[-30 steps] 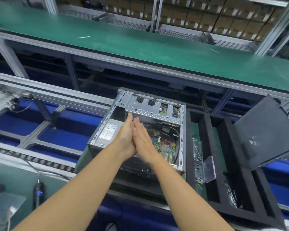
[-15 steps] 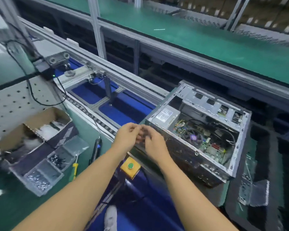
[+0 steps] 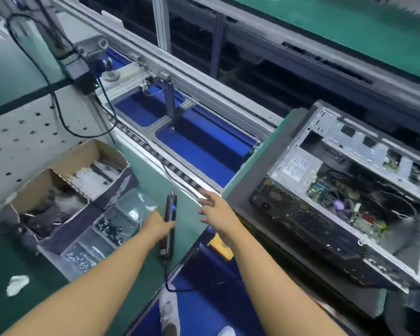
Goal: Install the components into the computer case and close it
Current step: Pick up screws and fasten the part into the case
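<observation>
Far left of the case: one cardboard box (image 3: 58,169), with one screw tray (image 3: 102,238) against it. Nearer the case, one screwdriver (image 3: 170,209) lay at the bench edge, left hand (image 3: 157,226) curled round its barrel. Right hand (image 3: 216,212) hovered just left of the case, fingers spread, holding nothing. One case (image 3: 349,202), open side up, at right; a green bench strip lay open beside the screwdriver.

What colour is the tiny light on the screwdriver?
Blue. It glows on the dark screwdriver, best seen in the head view.
</observation>
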